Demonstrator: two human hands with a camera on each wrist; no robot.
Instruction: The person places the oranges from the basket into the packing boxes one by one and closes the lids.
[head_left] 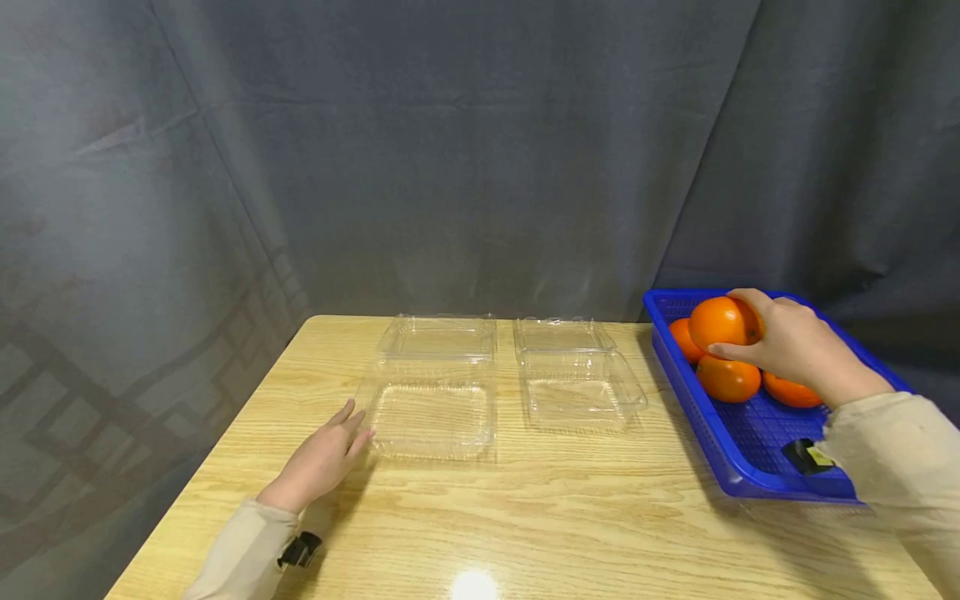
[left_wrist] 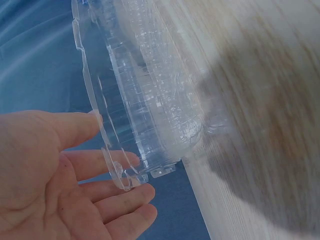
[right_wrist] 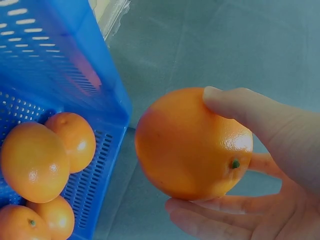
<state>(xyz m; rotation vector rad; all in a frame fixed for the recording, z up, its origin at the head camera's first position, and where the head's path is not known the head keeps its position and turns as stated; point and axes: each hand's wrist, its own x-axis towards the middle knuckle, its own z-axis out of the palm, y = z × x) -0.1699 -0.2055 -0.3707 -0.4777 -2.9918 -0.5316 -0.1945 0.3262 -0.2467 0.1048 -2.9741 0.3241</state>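
Observation:
In the right wrist view, my right hand (right_wrist: pixel 275 185) grips an orange (right_wrist: pixel 190 145) between thumb and fingers, its green stem end turned toward the palm. The head view has this right hand (head_left: pixel 787 337) over the blue basket (head_left: pixel 693 417), above several other oranges (head_left: pixel 727 379). My left hand (head_left: pixel 322 458) is at the left side of a lidded clear plastic box (head_left: pixel 431 421), lid folded back. Seen from the left wrist, the thumb of my left hand (left_wrist: pixel 75 175) touches the box rim (left_wrist: pixel 102 132), with the relaxed fingers spread below and one partly behind the plastic.
A second, smaller clear box (head_left: pixel 577 392) with its lid raised back stands between the first box and the basket. Both are on a light wooden table (head_left: pixel 525 517). Grey cloth (head_left: pixel 480 167) hangs right behind the table's far edge.

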